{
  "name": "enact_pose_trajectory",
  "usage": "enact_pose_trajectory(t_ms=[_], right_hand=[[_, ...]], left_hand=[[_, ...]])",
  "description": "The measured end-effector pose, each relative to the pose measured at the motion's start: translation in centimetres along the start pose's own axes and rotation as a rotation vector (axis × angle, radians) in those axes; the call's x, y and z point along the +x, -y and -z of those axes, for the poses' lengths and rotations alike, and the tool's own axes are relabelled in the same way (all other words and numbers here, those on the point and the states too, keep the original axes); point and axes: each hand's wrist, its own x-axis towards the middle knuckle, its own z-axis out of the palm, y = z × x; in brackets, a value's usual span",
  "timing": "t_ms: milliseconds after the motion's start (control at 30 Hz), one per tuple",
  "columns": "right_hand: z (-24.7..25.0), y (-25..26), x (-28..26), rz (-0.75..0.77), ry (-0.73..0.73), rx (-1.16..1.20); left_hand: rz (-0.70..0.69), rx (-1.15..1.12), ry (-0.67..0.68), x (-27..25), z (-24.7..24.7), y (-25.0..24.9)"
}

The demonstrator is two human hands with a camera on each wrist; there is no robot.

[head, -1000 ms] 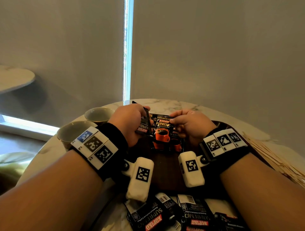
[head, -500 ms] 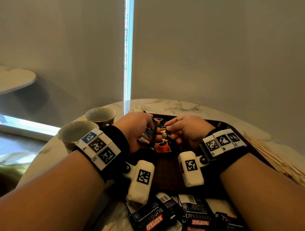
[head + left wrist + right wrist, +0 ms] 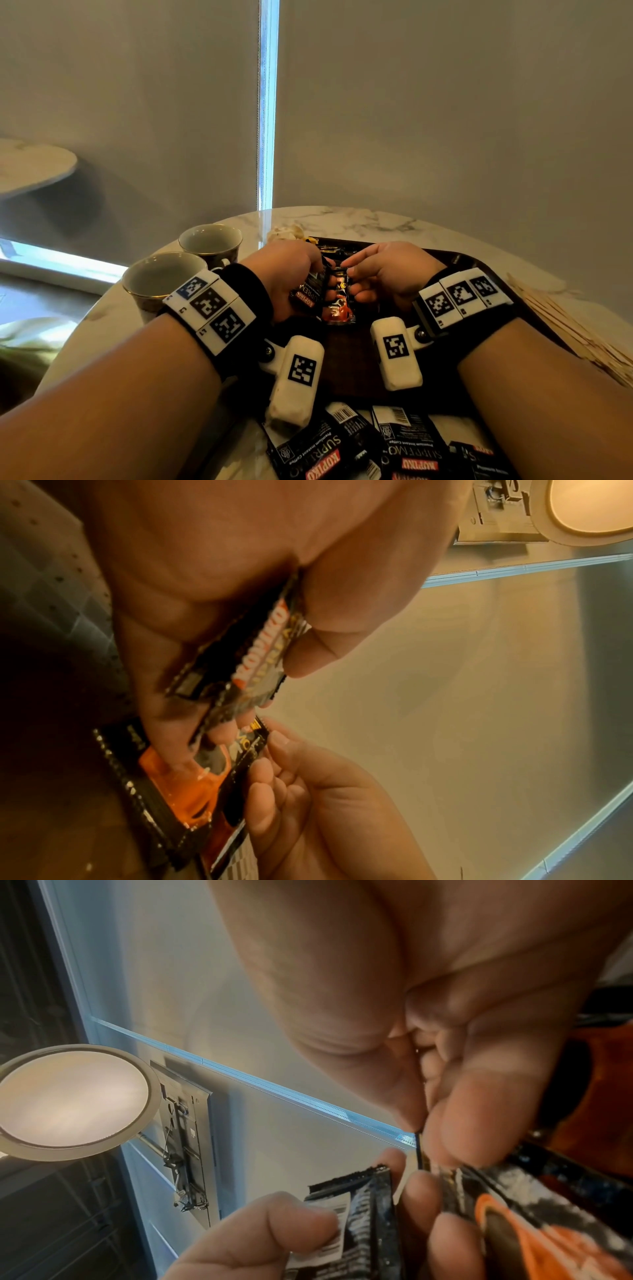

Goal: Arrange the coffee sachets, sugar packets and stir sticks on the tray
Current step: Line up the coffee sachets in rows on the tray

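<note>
Sachets of instant coffee pass between two hands over a dark tray on a round marble table. The left hand, at 11 o'clock from the tray's centre, has thumb and fingers curled round a black sachet held edge-up; the left wrist view shows the thumb pressing the red-lettered face against the fingers. The right hand, at 1 o'clock, pinches the top edge of a second sachet, this one printed with an orange cup, thumb and forefinger closed on its upper corner. The left hand's fingertips also touch that pack's face, as the left wrist view shows. Its lower end rests near the tray's middle. More dark sachets lie at the tray's far edge, at 12 o'clock, partly hidden behind the hands. A loose pile of sachets lies on the table at 6 o'clock, just off the tray's near rim, barcodes and lettering up. Stir sticks lie in a fanned bundle at 3 o'clock, beside the tray. Two cups stand at 9 to 10 o'clock, touching or nearly so. A crumpled pale object sits at 11 o'clock beyond the tray; what it is cannot be told.
</note>
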Motion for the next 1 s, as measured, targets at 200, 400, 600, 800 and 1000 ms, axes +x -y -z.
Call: enact_pose_trajectory(t_ms=[200, 400, 600, 800, 1000], right_hand=[[-0.2, 0.4, -0.4, 0.012, -0.041, 0.012], [-0.2, 0.5, -0.2, 0.038, -0.085, 0.138], [0.3, 1.0, -0.3, 0.037, -0.090, 0.202], [0.6, 1.7, -0.8, 0.089, -0.057, 0.229], [1.0, 2.8, -2.1, 0.243, 0.097, 0.099]], left_hand=[[0.001, 0.017, -0.002, -0.1, 0.1, 0.0], [0.011, 0.002, -0.001, -0.1, 0.2, 0.0], [-0.023, 0.002, -0.014, -0.1, 0.1, 0.0], [-0.082, -0.177, 0.006, -0.2, 0.3, -0.5], [-0.213, -0.385, -0.014, 0.0, 0.4, -0.8]])
